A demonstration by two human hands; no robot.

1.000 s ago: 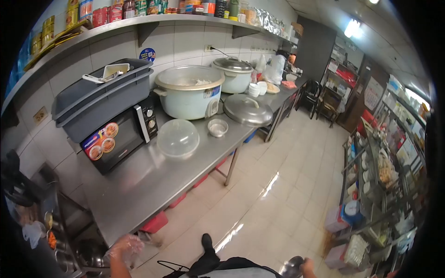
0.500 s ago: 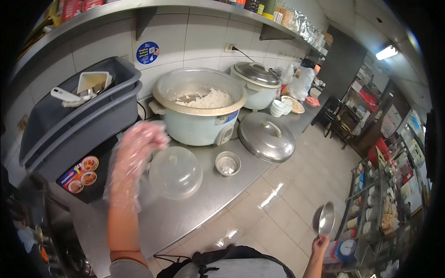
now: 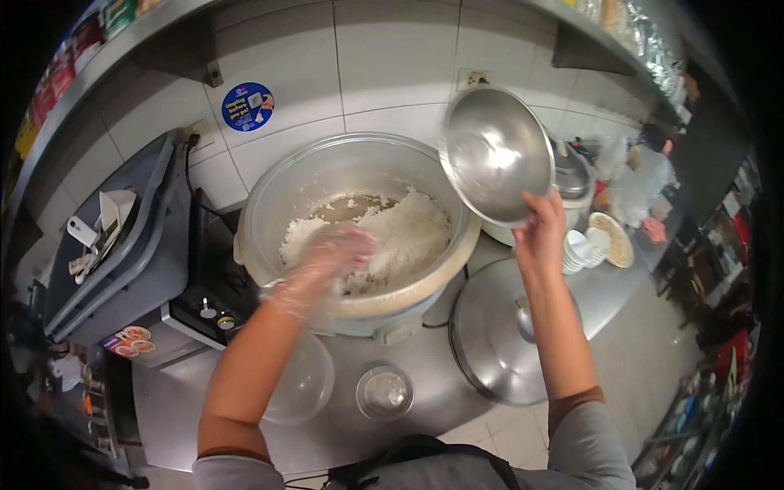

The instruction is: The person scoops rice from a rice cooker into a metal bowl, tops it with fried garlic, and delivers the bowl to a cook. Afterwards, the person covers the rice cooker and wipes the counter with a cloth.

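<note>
My left hand (image 3: 341, 251), in a clear plastic glove, reaches over the rim of a large rice cooker (image 3: 382, 309). It is at the white cooked rice (image 3: 408, 237) inside; its fingers are blurred, so I cannot tell whether they grip any. My right hand (image 3: 541, 220) holds a shiny metal bowl (image 3: 500, 159) by its edge, tilted with its inside facing me, beside the cooker's right rim. Below the cooker on the steel counter are a small metal bowl (image 3: 385, 394) and a clear plastic cover (image 3: 306, 380), partly behind my left forearm. The big metal lid (image 3: 498, 343) lies to the right.
Stacked grey tubs (image 3: 155, 245) with utensils stand at the left, above a black appliance (image 3: 208, 306) with knobs. A second cooker (image 3: 576, 175), white cups (image 3: 581, 249) and a food plate (image 3: 612, 238) are at the right. A shelf (image 3: 171, 37) runs overhead.
My left hand has moved from above the counter into the cooker. My right hand has brought the metal bowl up from the lower right to the cooker's side. The view has come closer.
</note>
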